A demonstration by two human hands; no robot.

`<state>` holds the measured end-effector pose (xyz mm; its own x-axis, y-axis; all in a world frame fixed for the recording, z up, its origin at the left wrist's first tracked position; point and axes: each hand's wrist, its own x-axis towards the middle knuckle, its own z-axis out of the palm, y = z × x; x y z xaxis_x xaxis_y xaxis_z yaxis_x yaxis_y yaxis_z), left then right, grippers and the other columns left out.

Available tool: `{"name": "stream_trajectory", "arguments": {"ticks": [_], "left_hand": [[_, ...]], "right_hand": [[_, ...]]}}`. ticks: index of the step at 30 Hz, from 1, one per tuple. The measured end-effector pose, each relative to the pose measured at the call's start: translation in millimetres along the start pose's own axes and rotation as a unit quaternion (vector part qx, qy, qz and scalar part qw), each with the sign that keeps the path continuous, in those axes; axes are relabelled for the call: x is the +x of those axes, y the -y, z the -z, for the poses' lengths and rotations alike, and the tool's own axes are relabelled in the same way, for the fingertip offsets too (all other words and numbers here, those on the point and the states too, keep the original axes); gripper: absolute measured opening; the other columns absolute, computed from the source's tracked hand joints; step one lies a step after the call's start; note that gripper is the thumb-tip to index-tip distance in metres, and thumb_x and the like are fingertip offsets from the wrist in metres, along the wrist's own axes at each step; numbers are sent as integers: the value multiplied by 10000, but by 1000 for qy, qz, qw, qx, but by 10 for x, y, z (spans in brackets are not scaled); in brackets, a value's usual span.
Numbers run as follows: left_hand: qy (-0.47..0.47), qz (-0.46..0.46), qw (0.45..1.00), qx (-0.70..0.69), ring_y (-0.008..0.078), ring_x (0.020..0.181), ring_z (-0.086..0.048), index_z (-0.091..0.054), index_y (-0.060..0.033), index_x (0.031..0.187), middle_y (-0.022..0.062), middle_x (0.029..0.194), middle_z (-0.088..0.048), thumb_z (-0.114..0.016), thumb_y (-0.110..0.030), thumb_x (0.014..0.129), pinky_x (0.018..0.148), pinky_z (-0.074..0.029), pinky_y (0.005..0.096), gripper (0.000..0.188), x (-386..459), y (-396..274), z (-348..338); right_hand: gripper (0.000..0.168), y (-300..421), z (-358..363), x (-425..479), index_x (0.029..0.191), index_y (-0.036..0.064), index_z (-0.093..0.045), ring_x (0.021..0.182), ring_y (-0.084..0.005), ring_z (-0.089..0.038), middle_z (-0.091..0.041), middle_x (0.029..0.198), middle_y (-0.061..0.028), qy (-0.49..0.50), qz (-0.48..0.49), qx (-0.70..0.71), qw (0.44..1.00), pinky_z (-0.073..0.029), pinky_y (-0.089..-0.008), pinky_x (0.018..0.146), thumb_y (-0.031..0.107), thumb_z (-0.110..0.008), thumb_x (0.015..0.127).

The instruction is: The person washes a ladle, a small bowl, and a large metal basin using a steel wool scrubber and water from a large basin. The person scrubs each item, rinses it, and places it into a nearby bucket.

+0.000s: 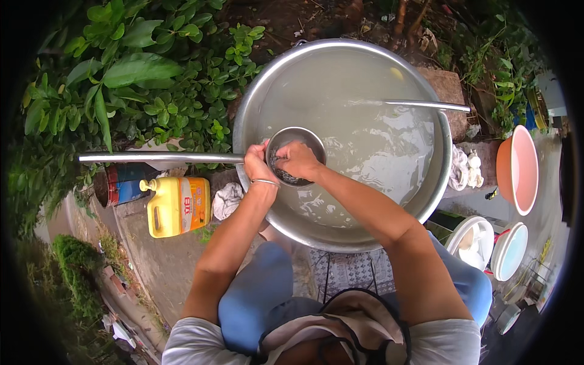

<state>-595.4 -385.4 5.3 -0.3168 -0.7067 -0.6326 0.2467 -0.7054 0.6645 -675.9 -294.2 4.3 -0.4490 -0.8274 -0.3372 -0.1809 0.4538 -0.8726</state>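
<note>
My left hand (258, 162) grips a metal ladle where its round bowl (318, 153) meets the long handle (159, 157), which points left. Inside the bowl are the fingers of my right hand (296, 159), against a dark, wiry-looking mass (287, 177) that may be a scouring pad; whether they grip it is hidden. Both hands are over the near left part of a large round metal basin (337, 245) holding cloudy water (346, 91). A second metal handle (424, 106) slants out over the basin's right rim, its other end under the water. A yellowish thing (396, 73) shows near the far right wall.
On the left stand a yellow plastic jug (169, 207) with a pump top, a white cloth (227, 200) and a blue-red container (130, 182). Rightward are cloths (458, 169), an orange basin (506, 169) and white buckets (490, 244). Leafy shrubs (150, 73) border the far left.
</note>
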Motion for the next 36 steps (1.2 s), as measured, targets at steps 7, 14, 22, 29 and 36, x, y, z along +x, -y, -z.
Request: {"name": "stream_trajectory", "arguments": {"ticks": [7, 14, 22, 29, 36], "left_hand": [[23, -51, 998, 41, 259, 1015, -583, -603, 12, 1013, 118, 1062, -620, -497, -186, 821, 928, -460, 375, 296, -5, 207, -119], [-11, -34, 999, -1, 257, 825, -607, -587, 70, 889, 134, 902, -636, -542, -105, 728, 804, -503, 350, 242, 119, 3, -19], [-30, -93, 994, 49, 189, 769, -613, -613, 47, 812, 104, 857, -646, -609, -96, 807, 726, -508, 318, 143, 63, 80, -154], [-74, -199, 971, 106, 122, 706, -506, -627, 10, 804, 20, 765, -581, -591, -245, 940, 716, -431, 259, 291, 4, 323, -127], [-62, -31, 987, 148, 177, 606, -558, -557, -23, 803, 51, 771, -544, -604, -423, 899, 521, -544, 390, 414, 127, 682, -244]], "right_hand": [[190, -449, -452, 565, 954, 62, -706, 799, -201, -645, -684, 848, -108, -225, -232, 445, 835, -486, -358, 722, 158, -656, 798], [205, -44, 176, -85, 947, 139, -728, 1058, -269, -593, -691, 975, -81, 127, 82, -194, 969, -504, -396, 839, 111, -642, 763], [132, -330, 546, -96, 824, 119, -700, 1023, -270, -547, -587, 1002, -29, -85, 300, -418, 853, -548, -381, 682, 78, -659, 706], [232, -768, 897, -376, 1096, 116, -609, 973, -334, -567, -586, 1051, -114, -353, -83, -250, 898, -519, -441, 811, 120, -518, 882], [381, -879, 861, -176, 1260, 141, -549, 844, -139, -561, -618, 954, -63, -222, -85, 283, 929, -468, -301, 740, 55, -552, 888]]}}
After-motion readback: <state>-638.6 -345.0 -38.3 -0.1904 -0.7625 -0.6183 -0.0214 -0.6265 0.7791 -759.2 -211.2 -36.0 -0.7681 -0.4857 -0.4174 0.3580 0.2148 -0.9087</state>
